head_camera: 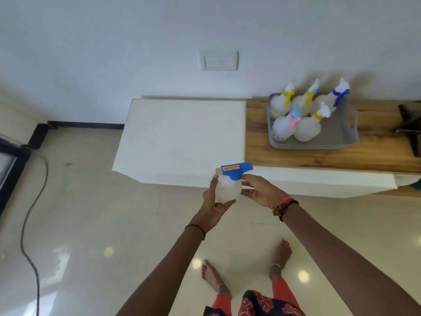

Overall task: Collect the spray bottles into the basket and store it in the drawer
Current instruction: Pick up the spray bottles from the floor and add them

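Observation:
A white spray bottle with a blue trigger head (pixel 229 187) is held in front of me above the floor, just short of the white cabinet. My left hand (pixel 213 207) cups its body from below and the left. My right hand (pixel 262 191) grips it from the right, fingers at the neck and body. A grey basket (pixel 341 140) stands on the wooden counter top at the upper right. Several white spray bottles stand upright in it, with yellow (pixel 287 94), purple (pixel 339 93) and pink (pixel 295 120) trigger heads. No drawer front is visible from this angle.
The white cabinet top (pixel 182 133) adjoins the wooden counter (pixel 307 156) against the wall. A dark object (pixel 410 128) sits at the counter's right edge. A black cable (pixel 29 224) runs over the tiled floor at left. My bare feet (pixel 214 277) stand below.

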### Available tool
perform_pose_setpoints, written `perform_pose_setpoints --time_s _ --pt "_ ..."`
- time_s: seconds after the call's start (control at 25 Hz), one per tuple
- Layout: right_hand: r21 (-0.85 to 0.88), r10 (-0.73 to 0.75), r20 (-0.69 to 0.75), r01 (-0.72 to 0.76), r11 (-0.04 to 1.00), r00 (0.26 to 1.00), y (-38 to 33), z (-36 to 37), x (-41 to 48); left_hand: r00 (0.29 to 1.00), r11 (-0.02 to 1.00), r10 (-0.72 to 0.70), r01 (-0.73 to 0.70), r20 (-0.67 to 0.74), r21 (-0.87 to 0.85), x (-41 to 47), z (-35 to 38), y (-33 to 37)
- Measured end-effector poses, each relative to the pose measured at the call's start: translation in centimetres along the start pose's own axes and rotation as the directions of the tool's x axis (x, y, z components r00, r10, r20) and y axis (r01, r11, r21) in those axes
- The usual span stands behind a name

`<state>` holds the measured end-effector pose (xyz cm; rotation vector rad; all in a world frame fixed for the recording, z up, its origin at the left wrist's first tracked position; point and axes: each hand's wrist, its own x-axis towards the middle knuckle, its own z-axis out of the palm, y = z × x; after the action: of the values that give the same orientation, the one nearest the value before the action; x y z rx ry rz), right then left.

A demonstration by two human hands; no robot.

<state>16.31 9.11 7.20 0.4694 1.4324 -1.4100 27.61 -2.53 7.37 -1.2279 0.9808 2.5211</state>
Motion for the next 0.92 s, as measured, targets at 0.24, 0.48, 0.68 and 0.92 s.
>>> perform_pose_setpoints --time_s 0.24,0.48,0.68,0.92 --pt "0.068 -0.02 -0.1 0.026 0.997 0.995 -2.3 -11.6 -1.9 0.999 0.997 -0.034 0.034 0.003 0.07 3.7 12.6 -4.8" --pt "0.057 -0.135 -0.087 0.141 0.988 0.987 -7.0 -22.7 -2.5 0.995 0.974 -0.087 0.096 -0.055 0.203 6.9 24.3 -8.1" --pt "0.069 -0.124 -0.125 0.133 0.989 0.984 -9.7 -29.5 -2.2 0.995 0.921 0.026 0.015 -0.1 0.389 9.4 30.6 -9.3" --pt "0.118 -0.133 -0.194 0.158 0.98 0.972 -12.8 -34.9 -0.6 1.0 0.944 0.008 0.001 -0.025 0.329 13.6 35.9 -10.4"
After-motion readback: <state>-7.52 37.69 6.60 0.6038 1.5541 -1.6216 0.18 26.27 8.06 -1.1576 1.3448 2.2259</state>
